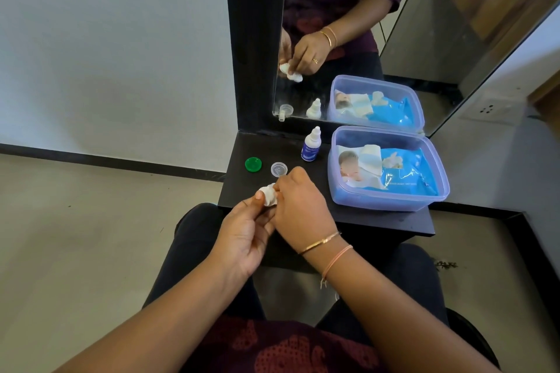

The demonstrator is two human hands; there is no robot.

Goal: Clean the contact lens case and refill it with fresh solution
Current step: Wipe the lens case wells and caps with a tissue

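Case (269, 194) wrapped in white tissue, gripped between both hands.
Left hand (245, 232) and right hand (298, 209) pinch it closed (case itself hidden); green cap (253, 164), clear cap (279, 169), bottle (311, 145) lie beyond.

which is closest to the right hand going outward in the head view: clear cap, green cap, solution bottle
From the right hand:
1. Clear cap, on the black shelf just beyond the knuckles, nearest.
2. Solution bottle, upright farther back, beside the plastic tub.
3. Green cap, out to the left of the clear cap.
The bottle and the green cap are close to call; the clear cap is plainly first.
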